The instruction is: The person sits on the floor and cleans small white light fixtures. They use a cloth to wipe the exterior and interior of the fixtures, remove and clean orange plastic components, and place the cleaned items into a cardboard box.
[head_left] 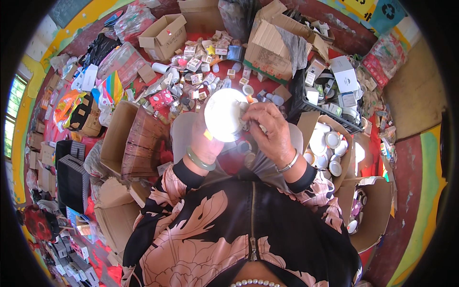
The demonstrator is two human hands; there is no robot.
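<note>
My left hand [204, 146], with a green bangle at the wrist, holds up a round white disc-shaped piece [224, 115] in front of my lap. Glare washes out its face, so its details are lost. An orange-yellow patch shows at its lower left edge. At the disc's right side my right hand [270, 125] is closed, thumb and fingers pinched together by the rim. Whatever small thing lies between those fingertips I cannot make out. Close to my right forearm stands a cardboard box [345, 162] filled with white round pieces [330, 143].
Small boxes and bottles [201, 67] lie heaped on the red floor ahead. A black crate [299, 103] of packages stands right of them. An opened carton [124, 138] is at my left, another box [375, 210] at lower right. Cardboard boxes [165, 38] line the back.
</note>
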